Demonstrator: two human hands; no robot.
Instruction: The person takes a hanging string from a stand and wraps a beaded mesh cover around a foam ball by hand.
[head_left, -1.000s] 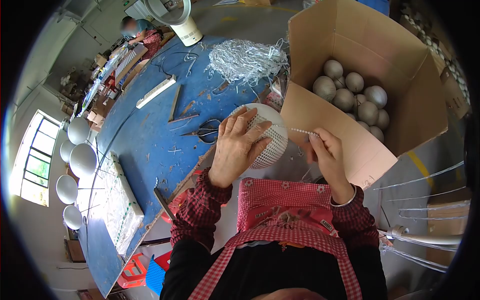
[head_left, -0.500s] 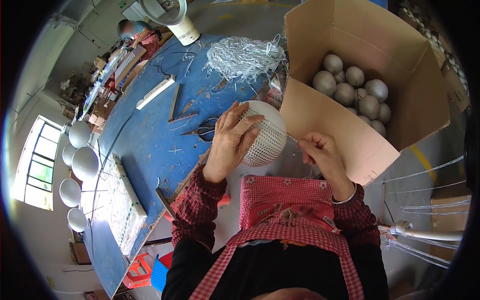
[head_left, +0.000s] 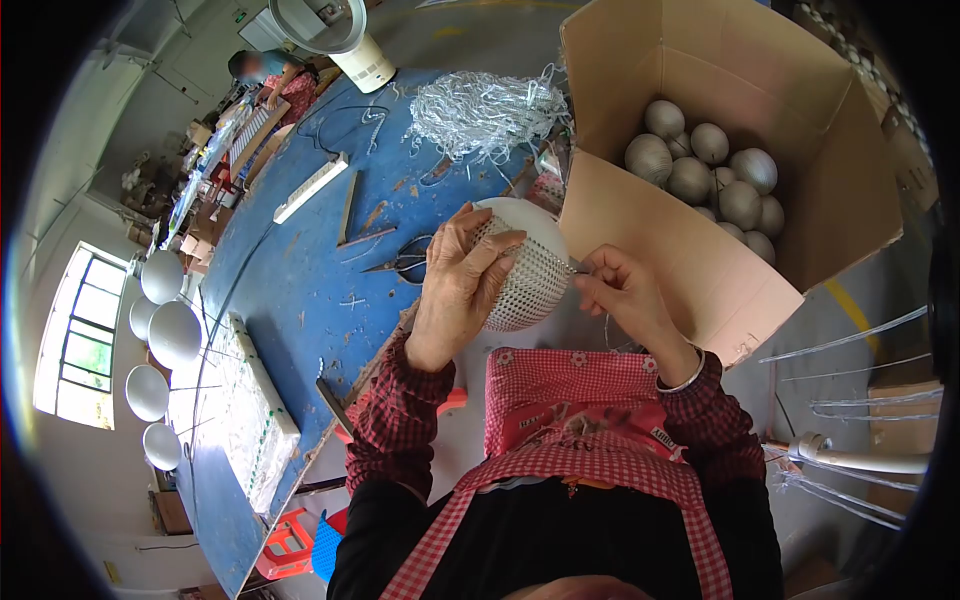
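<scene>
A white ball (head_left: 530, 275) is partly covered with rows of small silvery beads; its upper part is bare white. My left hand (head_left: 462, 280) grips it from the left, fingers bent over its upper left side. On the right, my right hand (head_left: 622, 290) pinches a bead strand close beside the ball's right edge. A thin strand hangs below my right hand. Black-handled scissors (head_left: 411, 262) lie on the blue table (head_left: 290, 300) left of the ball.
A cardboard box (head_left: 690, 260) with several grey balls (head_left: 741, 204) stands at the right. Silvery strands (head_left: 485, 112), a power strip (head_left: 311, 188) and a white fan (head_left: 366, 62) are on the table. White balls (head_left: 174, 334) stand at the left. A person (head_left: 285, 85) sits farther back.
My right hand has moved left, in to the ball's right side, and the stretched strand between them has become short. My left hand stays on the ball, its fingers slightly shifted.
</scene>
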